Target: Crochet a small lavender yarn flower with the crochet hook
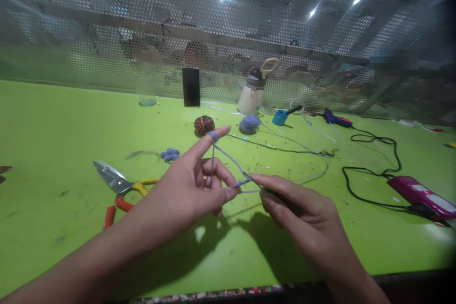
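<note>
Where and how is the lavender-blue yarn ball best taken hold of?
Probably around its rounded sides, coming from above and slightly left. The lavender-blue yarn ball sits on the green tabletop with its strand leaving on the right, so this hold should keep the strand free; the multicolored yarn ball stands apart to its left.

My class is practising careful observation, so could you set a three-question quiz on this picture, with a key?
1. Around which finger of the left hand is the yarn wound?
A) thumb
B) index
C) little
2. True or false: the phone stands upright.
3. How many yarn balls are on the table?

Key: 1. B. 2. True. 3. Two.
</note>
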The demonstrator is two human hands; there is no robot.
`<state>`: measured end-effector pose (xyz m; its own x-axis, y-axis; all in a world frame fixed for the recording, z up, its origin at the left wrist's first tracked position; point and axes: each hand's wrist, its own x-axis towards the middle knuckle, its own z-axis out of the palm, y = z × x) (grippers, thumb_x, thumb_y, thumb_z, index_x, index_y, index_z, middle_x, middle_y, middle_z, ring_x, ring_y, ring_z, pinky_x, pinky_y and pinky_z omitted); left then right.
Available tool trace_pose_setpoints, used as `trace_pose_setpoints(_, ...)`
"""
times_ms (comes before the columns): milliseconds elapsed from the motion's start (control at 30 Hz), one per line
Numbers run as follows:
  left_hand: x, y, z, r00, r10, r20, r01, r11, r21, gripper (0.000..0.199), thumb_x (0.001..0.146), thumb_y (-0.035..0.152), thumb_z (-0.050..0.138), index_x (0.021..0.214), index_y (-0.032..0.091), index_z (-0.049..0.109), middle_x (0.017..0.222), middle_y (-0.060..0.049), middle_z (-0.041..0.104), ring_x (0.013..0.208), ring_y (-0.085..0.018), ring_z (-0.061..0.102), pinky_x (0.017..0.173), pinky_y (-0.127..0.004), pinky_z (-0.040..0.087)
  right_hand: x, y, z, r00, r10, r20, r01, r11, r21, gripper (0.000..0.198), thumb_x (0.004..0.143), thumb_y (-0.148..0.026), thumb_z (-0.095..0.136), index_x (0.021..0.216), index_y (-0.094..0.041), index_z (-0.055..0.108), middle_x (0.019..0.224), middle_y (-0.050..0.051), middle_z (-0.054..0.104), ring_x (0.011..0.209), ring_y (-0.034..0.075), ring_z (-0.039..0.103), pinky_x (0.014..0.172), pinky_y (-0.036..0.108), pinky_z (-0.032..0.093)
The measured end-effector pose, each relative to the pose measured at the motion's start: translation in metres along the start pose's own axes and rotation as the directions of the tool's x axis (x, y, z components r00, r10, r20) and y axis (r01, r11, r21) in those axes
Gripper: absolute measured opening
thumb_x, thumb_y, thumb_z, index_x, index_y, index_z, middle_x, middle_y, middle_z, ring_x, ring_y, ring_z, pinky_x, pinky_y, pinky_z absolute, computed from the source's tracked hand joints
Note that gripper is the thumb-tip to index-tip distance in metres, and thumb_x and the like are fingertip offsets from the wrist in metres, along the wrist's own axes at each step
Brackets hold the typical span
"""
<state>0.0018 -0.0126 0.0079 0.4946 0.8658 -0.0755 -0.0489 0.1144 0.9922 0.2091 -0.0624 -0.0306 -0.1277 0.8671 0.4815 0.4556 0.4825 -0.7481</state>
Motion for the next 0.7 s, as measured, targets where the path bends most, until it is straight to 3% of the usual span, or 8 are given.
trace_pose_setpoints(233,-0.0008,0.0062,0.0013,0.999,-0.036,-0.009,0.036,0.999,-0.025,0.098,0.071,0.008,0.076,0.151,0.032,0.024,0.073,0.004,0.065,0.048,-0.008,0.056,0.045,-0.016,0.045,-0.0003,0.0003,0.0006,1.0,-0.01,0.004,0.01,1.0,0.017,0.04,0.087,-0.009,0.059,0.117,-0.035,0.07,0.099,-0.001,0.076,0.08,0.016,0.07,0.07,0.028,0.058)
trace_pose_setpoints(400,-0.0009,0.0054,0.0017,0.999,-0.039,-0.012,0.039,0.999,-0.015,0.097,0.07,0.007,0.076,0.15,0.033,0.026,0.077,0.003,0.065,0.046,-0.008,0.058,0.043,-0.017,0.045,0.0009,-0.0008,0.0011,1.0,-0.011,0.004,0.011,1.0,0.02,0.04,0.088,-0.009,0.059,0.117,-0.034,0.07,0.097,-0.001,0.076,0.071,0.014,0.068,0.069,0.029,0.059)
trace_pose_setpoints(500,-0.0007,0.0042,0.0014,0.999,-0.045,-0.013,0.045,0.999,-0.001,0.098,0.07,0.007,0.076,0.149,0.034,0.026,0.081,0.002,0.066,0.045,-0.008,0.057,0.042,-0.018,0.046,0.0012,-0.0012,0.0003,1.0,-0.016,0.005,0.016,1.0,0.015,0.041,0.088,-0.009,0.059,0.117,-0.035,0.07,0.099,-0.001,0.076,0.076,0.014,0.069,0.071,0.028,0.058)
trace_pose_setpoints(700,-0.0001,0.0003,-0.0013,1.0,-0.011,0.007,0.011,1.0,-0.005,0.087,0.077,0.017,0.074,0.148,0.037,0.027,0.084,0.002,0.065,0.045,-0.008,0.059,0.041,-0.018,0.044,0.0019,-0.0011,0.0007,1.0,-0.008,0.015,0.008,1.0,0.028,0.039,0.088,-0.009,0.058,0.117,-0.033,0.07,0.097,0.001,0.076,0.075,0.016,0.069,0.071,0.031,0.059)
